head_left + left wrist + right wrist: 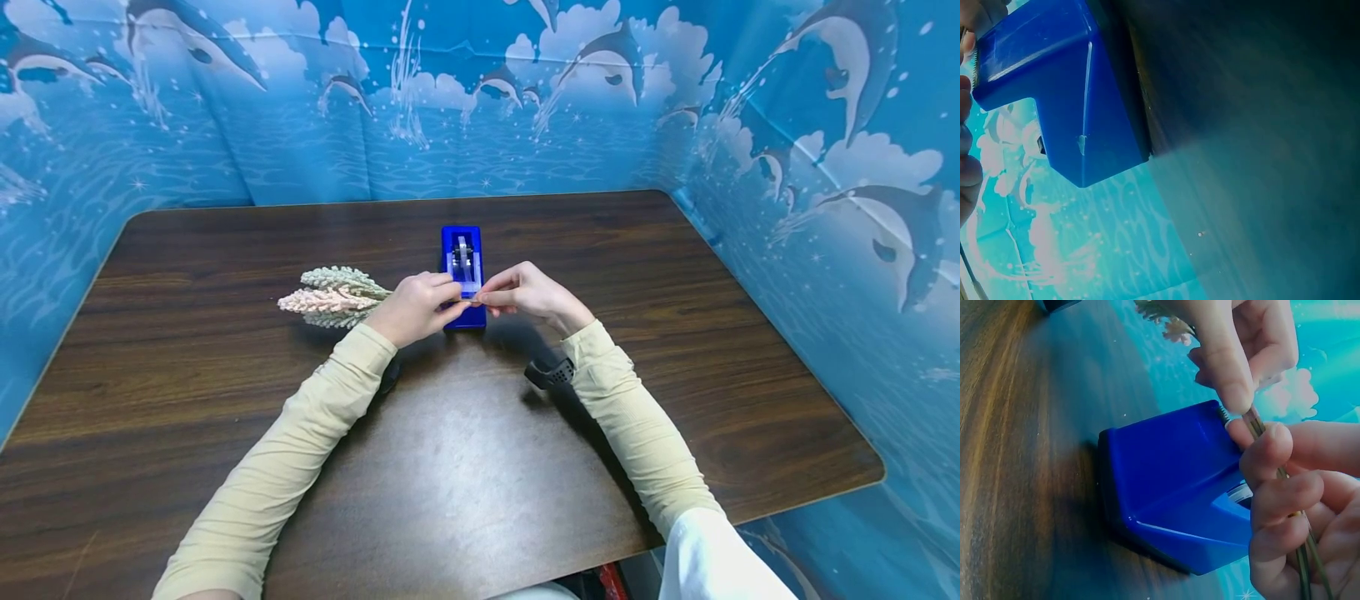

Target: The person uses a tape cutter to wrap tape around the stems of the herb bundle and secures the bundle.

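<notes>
A bunch of artificial flower sprigs (337, 298), pale green and pale pink, points left above the table in the head view. My left hand (422, 307) pinches its thin stems just below the blooms, with the thumb pressed on them in the right wrist view. On the other side of the pinch, my right hand (528, 293) holds the stems (1302, 562) between curled fingers. Both hands meet over the front end of a blue tape dispenser (465, 258). Its toothed cutting edge (1224, 414) lies close beside the fingertips. A clear tape roll (462, 257) sits inside the dispenser.
The dark wood-grain table (450, 467) has rounded corners. Blue dolphin-print cloth (450, 100) hangs behind it and along the right side. A black wrist device (550, 372) hangs below the right wrist.
</notes>
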The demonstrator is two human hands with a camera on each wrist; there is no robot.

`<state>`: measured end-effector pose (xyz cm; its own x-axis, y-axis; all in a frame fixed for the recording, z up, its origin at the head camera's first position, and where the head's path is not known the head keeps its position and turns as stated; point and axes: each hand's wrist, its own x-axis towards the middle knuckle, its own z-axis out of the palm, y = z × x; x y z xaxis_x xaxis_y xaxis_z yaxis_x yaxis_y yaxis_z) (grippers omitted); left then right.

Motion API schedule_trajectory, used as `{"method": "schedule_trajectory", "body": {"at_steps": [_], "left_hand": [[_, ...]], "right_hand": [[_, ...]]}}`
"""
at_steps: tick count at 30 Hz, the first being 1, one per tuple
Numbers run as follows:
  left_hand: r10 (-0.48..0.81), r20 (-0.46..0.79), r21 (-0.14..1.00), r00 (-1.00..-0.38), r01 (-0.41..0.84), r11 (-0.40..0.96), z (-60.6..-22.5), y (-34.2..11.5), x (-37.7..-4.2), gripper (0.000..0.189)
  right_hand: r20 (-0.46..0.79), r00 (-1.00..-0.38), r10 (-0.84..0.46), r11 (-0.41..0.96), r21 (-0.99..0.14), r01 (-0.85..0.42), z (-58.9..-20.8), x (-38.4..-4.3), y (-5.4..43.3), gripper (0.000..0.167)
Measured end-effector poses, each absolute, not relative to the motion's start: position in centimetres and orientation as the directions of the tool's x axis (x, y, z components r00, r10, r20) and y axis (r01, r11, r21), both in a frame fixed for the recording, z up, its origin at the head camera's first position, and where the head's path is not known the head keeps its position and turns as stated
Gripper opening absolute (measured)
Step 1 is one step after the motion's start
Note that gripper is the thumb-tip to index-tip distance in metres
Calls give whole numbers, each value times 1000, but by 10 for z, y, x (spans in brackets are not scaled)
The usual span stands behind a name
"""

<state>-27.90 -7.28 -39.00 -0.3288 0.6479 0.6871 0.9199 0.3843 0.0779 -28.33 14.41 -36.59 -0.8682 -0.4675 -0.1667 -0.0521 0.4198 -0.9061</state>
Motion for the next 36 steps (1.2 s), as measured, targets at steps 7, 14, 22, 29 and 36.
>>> {"method": "schedule_trajectory", "body": {"at_steps": [7,14,22,29,36], "left_hand": [[631,642,186,-434,888,421,-386,-73,-275,19],[540,440,394,-717,695,601,-374,-70,-269,22],[530,41,546,-847,463,698,-363,-74,-266,33],[577,11,609,-817,463,644,-363,-76,-265,32],[597,-51,664,-801,419,619,-359,-77,-264,31]], "right_hand": [[-124,-868,-480,343,-938,-55,-367,-282,145,18],[-88,-869,-486,313,-946,-79,-369,-283,145,18],[-85,-865,-494,351,-930,-109,-369,-282,143,17],[-66,-861,-504,370,-917,-146,-368,-281,143,16],[-39,-837,-546,365,-910,-196,-366,-280,145,16]]}}
